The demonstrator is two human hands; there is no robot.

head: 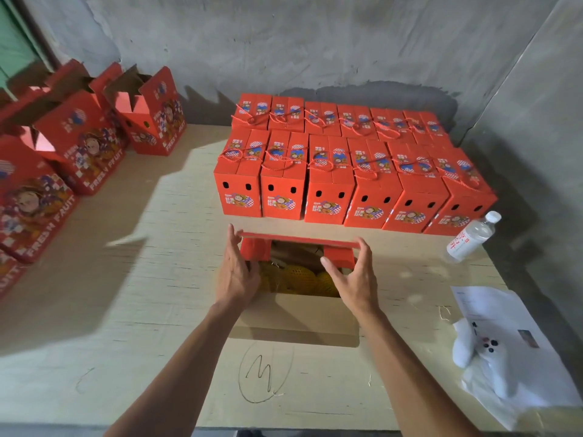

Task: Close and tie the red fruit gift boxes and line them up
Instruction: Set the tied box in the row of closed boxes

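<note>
An open red fruit gift box (pixel 299 320) stands in front of me on the table, its brown inner flap facing me. Yellow netted fruit (pixel 296 279) shows inside. My left hand (pixel 236 272) lies against the box's left side with straight fingers reaching up to the far red flap (pixel 299 241). My right hand (pixel 356 279) is at the right side, fingers extended to the same flap's right end, thumb spread. Behind the box, two rows of closed, rope-tied red boxes (pixel 347 171) stand lined up.
Several open red boxes (pixel 72 146) with raised flaps stand at the left of the wooden table (pixel 142 279). A plastic water bottle (pixel 471 238) lies at the right. A white toy on a plastic bag and paper (pixel 504 351) sits near the right edge. A grey wall is behind.
</note>
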